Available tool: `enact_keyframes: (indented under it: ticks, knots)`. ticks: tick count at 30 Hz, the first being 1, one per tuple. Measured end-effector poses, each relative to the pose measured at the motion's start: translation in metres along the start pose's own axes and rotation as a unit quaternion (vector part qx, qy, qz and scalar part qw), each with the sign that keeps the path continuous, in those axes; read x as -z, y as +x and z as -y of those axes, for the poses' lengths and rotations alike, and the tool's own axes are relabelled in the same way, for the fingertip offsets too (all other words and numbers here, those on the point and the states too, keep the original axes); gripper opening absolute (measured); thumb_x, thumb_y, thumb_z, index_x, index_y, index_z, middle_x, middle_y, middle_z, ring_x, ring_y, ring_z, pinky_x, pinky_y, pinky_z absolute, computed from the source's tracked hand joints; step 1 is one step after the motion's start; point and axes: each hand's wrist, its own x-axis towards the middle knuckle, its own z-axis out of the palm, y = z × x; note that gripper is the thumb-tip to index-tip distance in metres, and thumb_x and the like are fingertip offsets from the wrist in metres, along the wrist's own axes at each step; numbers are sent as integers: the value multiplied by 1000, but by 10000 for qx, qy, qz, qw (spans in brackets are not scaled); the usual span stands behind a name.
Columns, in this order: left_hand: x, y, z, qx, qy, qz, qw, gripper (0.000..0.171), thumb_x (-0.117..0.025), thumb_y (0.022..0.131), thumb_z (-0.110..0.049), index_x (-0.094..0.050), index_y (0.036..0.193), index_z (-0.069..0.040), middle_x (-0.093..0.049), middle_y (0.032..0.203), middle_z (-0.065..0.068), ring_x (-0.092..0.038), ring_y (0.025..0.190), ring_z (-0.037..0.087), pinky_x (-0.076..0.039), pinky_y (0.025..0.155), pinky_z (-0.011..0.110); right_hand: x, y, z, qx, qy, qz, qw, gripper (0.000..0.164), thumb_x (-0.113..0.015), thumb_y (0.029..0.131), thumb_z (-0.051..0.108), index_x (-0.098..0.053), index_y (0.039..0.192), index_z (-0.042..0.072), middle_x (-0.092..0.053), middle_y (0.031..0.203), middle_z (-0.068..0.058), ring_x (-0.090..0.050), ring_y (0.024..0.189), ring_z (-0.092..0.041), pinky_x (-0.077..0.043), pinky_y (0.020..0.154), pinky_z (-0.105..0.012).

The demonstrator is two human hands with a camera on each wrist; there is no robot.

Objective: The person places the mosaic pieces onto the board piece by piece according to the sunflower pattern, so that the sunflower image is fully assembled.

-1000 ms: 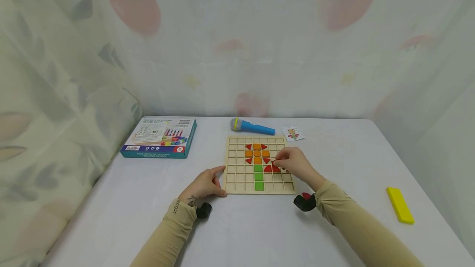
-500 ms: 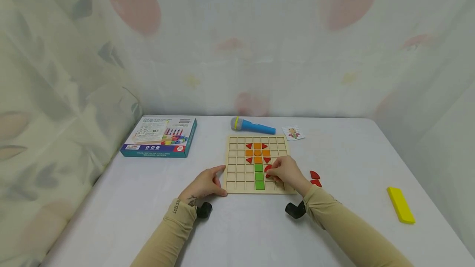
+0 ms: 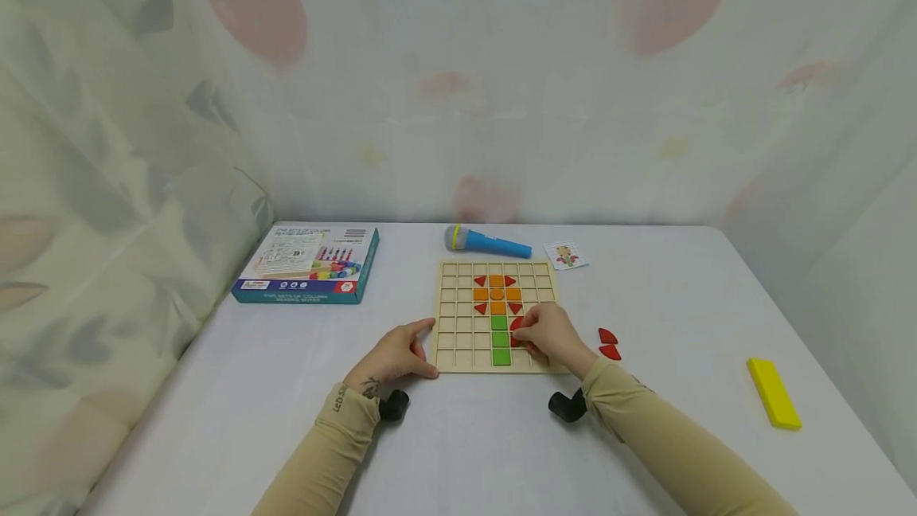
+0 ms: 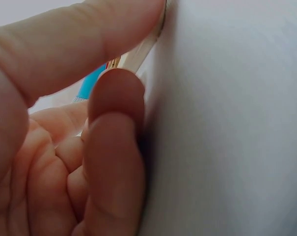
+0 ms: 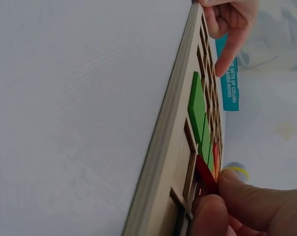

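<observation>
A wooden grid board (image 3: 454, 341) lies on the table, bearing green squares (image 3: 500, 339), orange pieces (image 3: 497, 307) and red triangles (image 3: 481, 309). My right hand (image 3: 553, 334) is over its right part, pinching a red quarter-circle piece (image 5: 207, 175) between thumb and finger. That piece is tilted in a cell beside the green column. Just above it, another red piece (image 3: 517, 323) lies partly hidden by my fingers. My left hand (image 3: 392, 355) rests at the board's left edge, thumb at the near corner and forefinger stretched along the side; its other fingers are bent.
Two red quarter-circle pieces (image 3: 608, 336) lie right of the board. Behind it are a blue toy microphone (image 3: 494, 244) and a small pattern card (image 3: 566, 256). A teal-edged box (image 3: 304, 265) stands at back left, and a yellow block (image 3: 774, 393) lies at far right.
My right hand has moved left and nearer with a red piece, down to the cell beside the middle green square. Two loose red pieces came into view from behind my wrist. The left hand stayed put.
</observation>
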Motion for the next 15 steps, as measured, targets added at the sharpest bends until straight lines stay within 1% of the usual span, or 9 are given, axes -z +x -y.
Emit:
enact_keyframes:
  ticks: [7,15]
  knots:
    - [0,0,1,-41,-72,18,10000,91,-85,61,-10,-40,141,-12,-54,67,5,-46,56,15,-35,51,26,-2,3,0,-72,-76,-16,9999,15,-72,80,12,-59,76,5,-57,61,-5,-50,47,-13,-40,45,-20]
    - [0,1,1,-11,-29,10,10000,91,-85,62,-11,-40,141,-13,-54,67,4,-47,57,15,-36,51,27,-2,2,3,45,-338,-85,9994,16,-73,78,12,-61,70,5,-57,58,-4,-48,45,-13,-39,44,-21]
